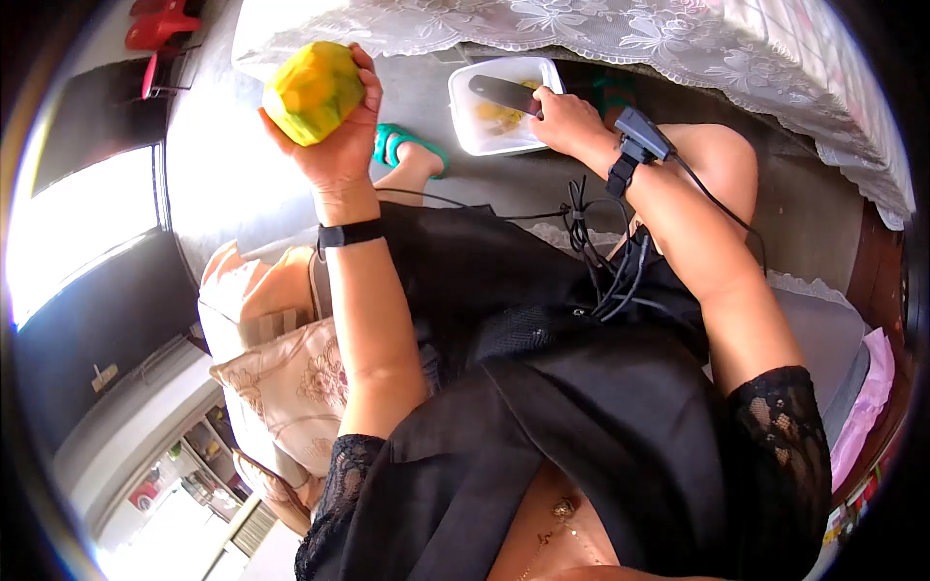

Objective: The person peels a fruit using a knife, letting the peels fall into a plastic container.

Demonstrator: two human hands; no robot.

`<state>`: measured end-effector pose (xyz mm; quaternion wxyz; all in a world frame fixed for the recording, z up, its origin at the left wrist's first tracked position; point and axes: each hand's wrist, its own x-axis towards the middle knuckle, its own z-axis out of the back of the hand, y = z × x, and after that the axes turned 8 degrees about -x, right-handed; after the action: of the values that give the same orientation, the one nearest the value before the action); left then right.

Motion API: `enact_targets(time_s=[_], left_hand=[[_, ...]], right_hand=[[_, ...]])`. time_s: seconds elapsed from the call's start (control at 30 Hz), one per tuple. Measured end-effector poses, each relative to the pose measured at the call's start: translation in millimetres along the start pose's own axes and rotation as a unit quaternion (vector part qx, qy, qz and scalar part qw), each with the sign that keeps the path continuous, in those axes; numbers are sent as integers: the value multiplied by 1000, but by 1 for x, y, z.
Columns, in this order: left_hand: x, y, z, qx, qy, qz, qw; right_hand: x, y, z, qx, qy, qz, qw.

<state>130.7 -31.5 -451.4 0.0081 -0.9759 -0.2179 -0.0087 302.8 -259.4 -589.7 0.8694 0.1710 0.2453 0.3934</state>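
Observation:
Raised at the upper left, my left hand (pixel 334 145) is wrapped round a peeled yellow-green fruit (pixel 313 92), which looks like a mango or papaya with flat cut facets. My right hand (pixel 572 124) grips the handle of a knife (pixel 504 94), its broad dark blade pointing left. The blade is over a white plastic tub (pixel 467 131) on the floor. Yellowish scraps, perhaps peelings (pixel 499 118), lie inside the tub, partly hidden by the blade.
A table with a white lace cloth (pixel 620 39) stands at the top right. A bundled black cable (pixel 579 218) hangs by my lap, linked to a device (pixel 643 134) on my right wrist. Cushions (pixel 291 373) lie on the left. A red chair (pixel 160 27) stands farther off.

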Motion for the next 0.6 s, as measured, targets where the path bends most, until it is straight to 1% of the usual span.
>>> enact_targets(time_s=[0.1, 0.17, 0.2, 0.23, 0.27, 0.3, 0.37, 0.4, 0.43, 0.5, 0.53, 0.6], left_hand=[[-21, -4, -27, 33, 17, -26, 999], [-37, -7, -32, 23, 51, -3, 998], [-42, -11, -32, 31, 51, 8, 998], [-48, -11, -37, 39, 51, 19, 998], [-55, 5, -50, 110, -9, -55, 992], [-58, 9, -54, 100, -20, -61, 993], [-61, 17, -55, 109, -76, -96, 986], [-62, 17, -52, 86, -59, -63, 993], [-61, 5, -36, 79, 64, 23, 995], [-64, 5, -35, 84, 0, -9, 996], [-64, -2, -33, 84, -12, 11, 996], [-60, -20, -25, 149, -22, -25, 988]], right_hand=[[0, -6, -1, 14, -35, 52, 998], [-5, -6, 10, 31, -36, 95, 994], [-10, -4, 19, 41, -32, 99, 994], [-12, 0, 27, 22, -29, 113, 993], [-18, 9, 35, 44, -52, 145, 987], [-23, 19, 44, 68, -77, 175, 979], [-35, 46, 59, 50, -106, 197, 973], [-39, 62, 66, 42, -122, 206, 970], [-42, 78, 72, 48, -110, 203, 972], [-40, 110, 75, 12, -144, 237, 961], [-35, 124, 73, -12, -156, 264, 952], [-17, 150, 67, -56, -179, 318, 929]])
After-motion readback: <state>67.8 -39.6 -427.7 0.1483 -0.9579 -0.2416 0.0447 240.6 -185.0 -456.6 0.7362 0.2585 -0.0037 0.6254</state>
